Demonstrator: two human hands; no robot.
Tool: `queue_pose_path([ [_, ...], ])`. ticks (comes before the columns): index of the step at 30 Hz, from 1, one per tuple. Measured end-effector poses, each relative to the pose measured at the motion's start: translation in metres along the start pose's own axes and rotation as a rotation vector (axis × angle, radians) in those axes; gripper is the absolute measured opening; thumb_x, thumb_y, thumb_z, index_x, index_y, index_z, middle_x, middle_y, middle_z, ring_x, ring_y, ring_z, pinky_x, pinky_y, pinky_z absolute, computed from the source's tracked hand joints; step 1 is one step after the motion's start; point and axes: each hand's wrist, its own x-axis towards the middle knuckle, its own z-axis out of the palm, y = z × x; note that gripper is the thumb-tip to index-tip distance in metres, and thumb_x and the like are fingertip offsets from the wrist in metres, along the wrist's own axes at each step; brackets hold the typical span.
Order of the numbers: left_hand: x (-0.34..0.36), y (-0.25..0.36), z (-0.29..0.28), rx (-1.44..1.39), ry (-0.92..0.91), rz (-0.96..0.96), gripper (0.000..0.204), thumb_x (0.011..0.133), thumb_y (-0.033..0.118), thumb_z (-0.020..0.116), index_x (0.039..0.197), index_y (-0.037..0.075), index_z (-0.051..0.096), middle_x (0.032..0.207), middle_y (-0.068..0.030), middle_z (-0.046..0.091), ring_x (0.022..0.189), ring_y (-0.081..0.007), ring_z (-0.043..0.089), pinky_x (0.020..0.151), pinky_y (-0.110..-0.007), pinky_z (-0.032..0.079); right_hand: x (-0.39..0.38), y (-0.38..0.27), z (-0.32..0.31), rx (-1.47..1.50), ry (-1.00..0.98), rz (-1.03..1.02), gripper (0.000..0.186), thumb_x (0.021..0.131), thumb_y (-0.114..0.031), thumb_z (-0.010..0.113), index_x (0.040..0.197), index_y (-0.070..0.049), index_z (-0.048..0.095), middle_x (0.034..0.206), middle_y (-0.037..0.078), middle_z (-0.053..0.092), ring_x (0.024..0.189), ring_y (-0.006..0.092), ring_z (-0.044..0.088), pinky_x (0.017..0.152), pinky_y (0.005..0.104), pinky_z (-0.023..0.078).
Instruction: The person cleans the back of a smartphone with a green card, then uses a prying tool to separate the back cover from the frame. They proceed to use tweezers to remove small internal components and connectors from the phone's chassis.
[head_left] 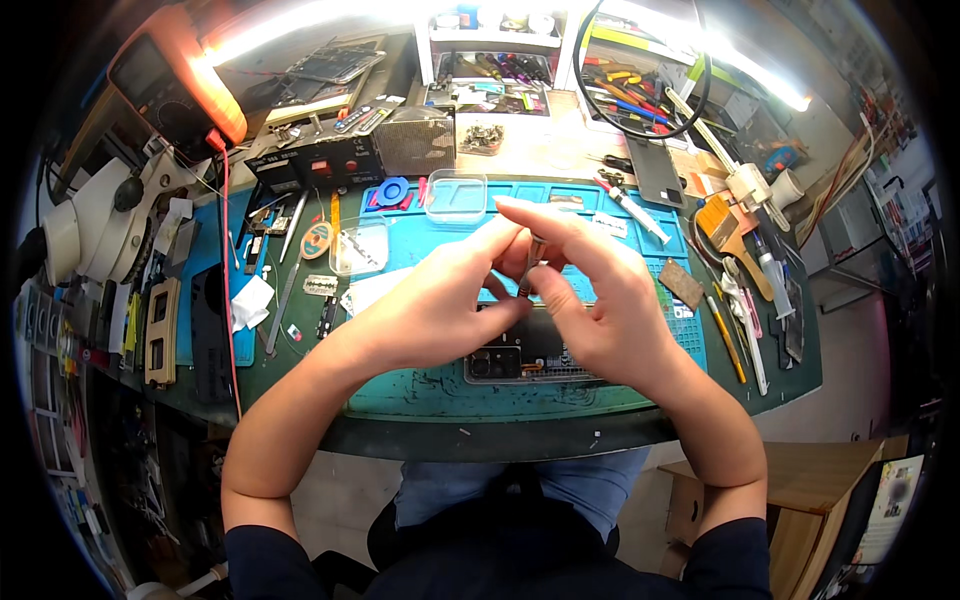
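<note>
My right hand point(595, 300) grips a slim metal screwdriver point(533, 262) held upright, index finger arched over its top. My left hand point(460, 295) is closed at the screwdriver's lower end, its thumb tip against it; the very tip is hidden. Under both hands an opened phone point(495, 363) with a dark camera block lies on the blue work mat point(400, 395), partly covered by my fingers. A white paper point(370, 288) sits behind my left wrist.
Clear plastic boxes point(455, 200), a syringe point(640, 215), tweezers and probes point(730, 340), a razor blade point(320, 286), a multimeter point(170, 85) and a black power unit point(315, 165) surround the mat. A wooden cabinet point(810, 490) stands lower right.
</note>
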Motion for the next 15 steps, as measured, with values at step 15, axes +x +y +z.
queue_pose_path([
  [15, 0.002, 0.005, -0.009, 0.227, -0.074, -0.144, 0.049, 0.089, 0.019, 0.081, 0.129, 0.005, 0.056, 0.089, -0.0093, 0.068, 0.079, -0.0239, 0.066, 0.073, -0.038, 0.054, 0.001, 0.001, -0.002, -0.2, 0.047, -0.11, 0.057, 0.09, 0.003, 0.066, 0.144, -0.011, 0.058, 0.103, 0.012, 0.067, 0.085, 0.0285, 0.067, 0.074, 0.0377, 0.057],
])
